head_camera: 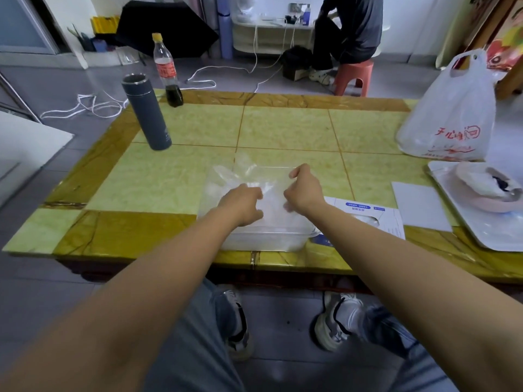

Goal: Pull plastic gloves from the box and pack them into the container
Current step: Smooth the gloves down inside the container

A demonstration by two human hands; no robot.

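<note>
Head view: the only camera, looking down over both bare forearms.
Counter [283, 128]: green tiled top with a brown border, carrying everything below.
Container [268, 240]: clear plastic tub at the near edge of the counter, under both hands, with pale crumpled plastic inside.
Glove [237, 172]: thin clear sheet spread over the container's far side, spilling onto the counter behind it.
Left hand [243, 205]: over the container, its fingers [256, 193] curled down and pinching the glove.
Right hand [304, 190]: just beside the left, its fingers [295, 172] curled and nipping the glove's right edge.
Box [365, 210]: flat, white with blue print, lying just right of the container and partly under the right forearm.
Card [418, 205]: plain white sheet right of the box.
Tray [495, 239]: white, at the right edge, holding a bowl [486, 193].
Bag [450, 114]: white plastic with red print, at the far right.
Flask [147, 114]: dark grey, upright, at the far left.
Bottle [167, 72]: clear, yellow cap, with dark liquid at its base, behind the flask.
</note>
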